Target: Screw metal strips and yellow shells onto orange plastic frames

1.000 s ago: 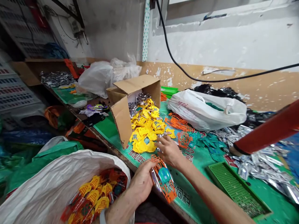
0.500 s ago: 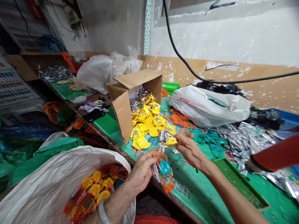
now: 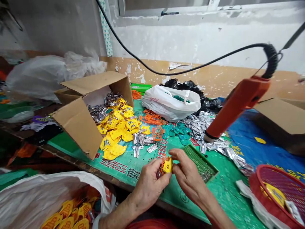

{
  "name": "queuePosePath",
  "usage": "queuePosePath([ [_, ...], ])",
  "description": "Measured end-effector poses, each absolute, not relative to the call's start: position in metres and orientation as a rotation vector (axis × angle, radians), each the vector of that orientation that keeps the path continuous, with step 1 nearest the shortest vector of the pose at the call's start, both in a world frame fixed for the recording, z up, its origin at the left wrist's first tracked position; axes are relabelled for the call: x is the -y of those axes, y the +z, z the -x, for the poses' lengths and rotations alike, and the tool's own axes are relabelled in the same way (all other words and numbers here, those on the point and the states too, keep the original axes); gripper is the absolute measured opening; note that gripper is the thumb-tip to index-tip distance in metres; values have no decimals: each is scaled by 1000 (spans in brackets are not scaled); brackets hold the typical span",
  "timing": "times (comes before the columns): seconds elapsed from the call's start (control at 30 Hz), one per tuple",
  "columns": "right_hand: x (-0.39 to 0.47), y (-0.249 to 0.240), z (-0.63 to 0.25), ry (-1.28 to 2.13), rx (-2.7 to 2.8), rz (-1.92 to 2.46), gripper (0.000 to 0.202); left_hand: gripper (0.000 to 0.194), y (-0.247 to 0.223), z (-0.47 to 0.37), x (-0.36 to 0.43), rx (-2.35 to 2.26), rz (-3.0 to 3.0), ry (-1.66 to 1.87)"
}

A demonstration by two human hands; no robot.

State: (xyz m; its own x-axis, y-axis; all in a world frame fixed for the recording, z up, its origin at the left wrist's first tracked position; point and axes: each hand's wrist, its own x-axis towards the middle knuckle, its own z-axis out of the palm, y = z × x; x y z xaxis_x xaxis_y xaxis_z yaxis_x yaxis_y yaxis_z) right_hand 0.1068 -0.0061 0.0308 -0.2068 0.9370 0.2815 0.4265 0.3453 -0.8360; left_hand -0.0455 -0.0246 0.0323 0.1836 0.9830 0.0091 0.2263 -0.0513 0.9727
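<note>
In front of me, my left hand (image 3: 152,176) pinches a small assembly with an orange lattice plastic frame (image 3: 164,159). A yellow plastic piece (image 3: 167,166) sits against the frame, between the two hands. From the right, my right hand (image 3: 187,176) has its fingers curled at the yellow piece's edge; their exact contact is partly hidden. Beyond the hands, a pile of yellow plastic pieces (image 3: 116,127) spills out of a cardboard box (image 3: 81,127). Small silvery strips (image 3: 143,140) and orange lattice frames (image 3: 152,117) lie beside the pile.
At lower left, a white sack (image 3: 59,181) holds yellow-and-orange assemblies. A green tray (image 3: 197,162) of small screws lies right of my hands. An orange power screwdriver (image 3: 238,108) hangs from a cable over silvery strips. A red basket (image 3: 262,178) stands at right.
The view has swung to the right, bringing the screwdriver and red basket into sight. My right hand has brought the yellow piece over to the orange frame in my left hand.
</note>
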Motion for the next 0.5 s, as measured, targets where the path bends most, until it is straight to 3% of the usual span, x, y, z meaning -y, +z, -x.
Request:
queuePosePath([
  [0.1, 19, 32, -114, 1169, 1640, 1171, 36, 10, 36, 44, 25, -1218, -1502, 982],
  [0.2, 26, 32, -116, 1499, 1410, 1105, 62, 12, 36, 44, 25, -1153, -1428, 955],
  [0.27, 27, 28, -113, 1534, 1288, 1124, 69, 15, 36, 44, 25, -1120, -1402, 950],
  [0.5, 28, 12, -115, 1518, 971, 1036, 62, 23, 43, 48, 27, -1091, -1501, 924],
])
